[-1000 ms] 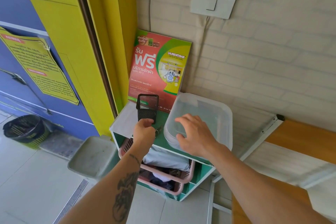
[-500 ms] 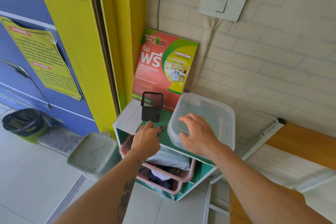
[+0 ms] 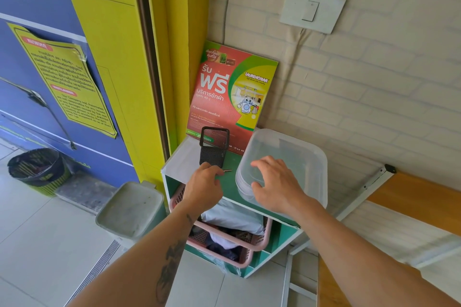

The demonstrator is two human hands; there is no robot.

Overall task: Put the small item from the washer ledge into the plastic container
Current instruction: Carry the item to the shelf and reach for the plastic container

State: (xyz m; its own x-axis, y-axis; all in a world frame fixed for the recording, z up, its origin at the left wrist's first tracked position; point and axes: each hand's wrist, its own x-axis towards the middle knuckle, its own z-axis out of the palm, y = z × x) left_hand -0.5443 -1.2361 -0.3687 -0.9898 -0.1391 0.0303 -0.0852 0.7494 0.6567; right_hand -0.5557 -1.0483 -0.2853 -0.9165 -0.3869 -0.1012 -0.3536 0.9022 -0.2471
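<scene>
While the left hand (image 3: 203, 188) curls over the green shelf top (image 3: 230, 185), its fingers pinch a small metallic item (image 3: 226, 170) whose tip pokes out to the right, just in front of the black mesh holder (image 3: 212, 151). The right hand (image 3: 275, 185) rests spread and open on the lid of the clear plastic container (image 3: 287, 164), which sits closed at the shelf's right side. Behind both stands a red and green poster (image 3: 230, 92) leaning on the brick wall.

mesh holder (image 3: 214, 149), red poster (image 3: 230, 93), perhaps laundry basket (image 3: 232, 239)
</scene>
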